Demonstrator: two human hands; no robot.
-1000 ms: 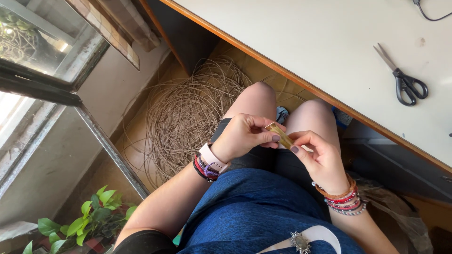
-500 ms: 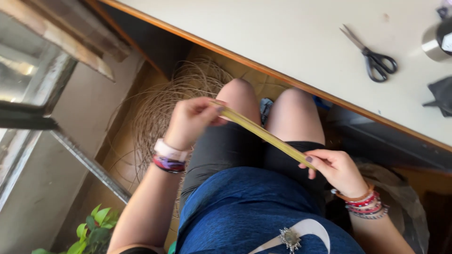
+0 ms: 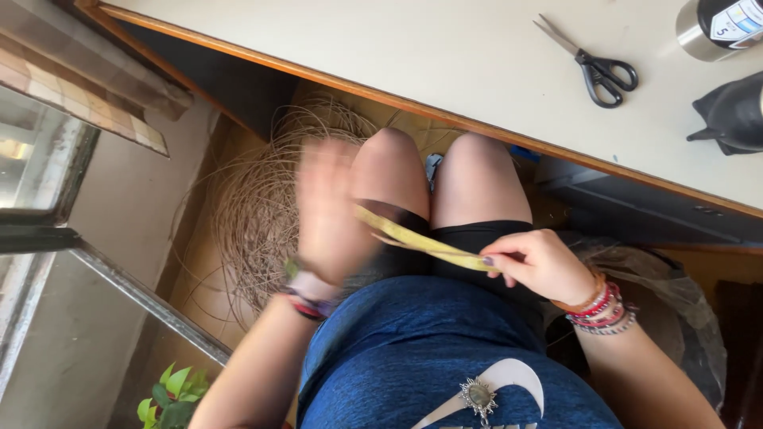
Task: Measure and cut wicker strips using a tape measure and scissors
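Left hand (image 3: pixel 330 210) has swung back toward the lap, blurred, grip unreadable; right hand (image 3: pixel 540 262) pinches the flat yellow fibre strip (image 3: pixel 417 238) over the thighs, below the counter edge (image 3: pixel 509 143). Running the strip through; steady tension next.

Left hand (image 3: pixel 330 213) raised and blurred; right hand (image 3: pixel 539 263) pinched shut over the lap.

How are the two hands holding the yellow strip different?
The left hand is a blur and raised near the knee, while the right hand is sharp and low over the lap. The right hand plainly pinches one end of the yellow strip between its fingertips; the left hand's grip at the other end is too blurred to make out. Both wrists wear bracelets.
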